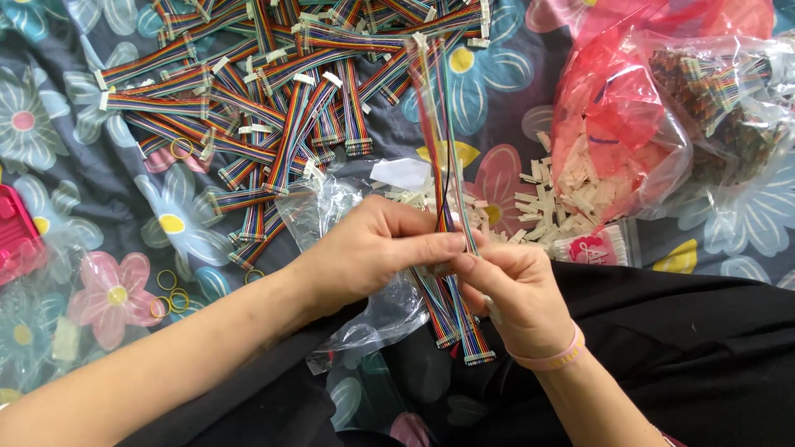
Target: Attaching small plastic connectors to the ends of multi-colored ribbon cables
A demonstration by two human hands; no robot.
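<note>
Your left hand [364, 248] and right hand [509, 294] both pinch rainbow ribbon cables [445, 165] mid-length, frame centre. Likely light, floppy; grip near white connectors. Cable pile [265, 91] at 11 o'clock.

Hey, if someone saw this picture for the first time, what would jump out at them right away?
First the big heap of rainbow ribbon cables spread over the flowered cloth at upper left. At centre, the left hand and right hand together pinch a bundle of coloured wires that stands up between them. At upper right lies a red plastic bag with small white connector pieces spilled beside it.
</note>
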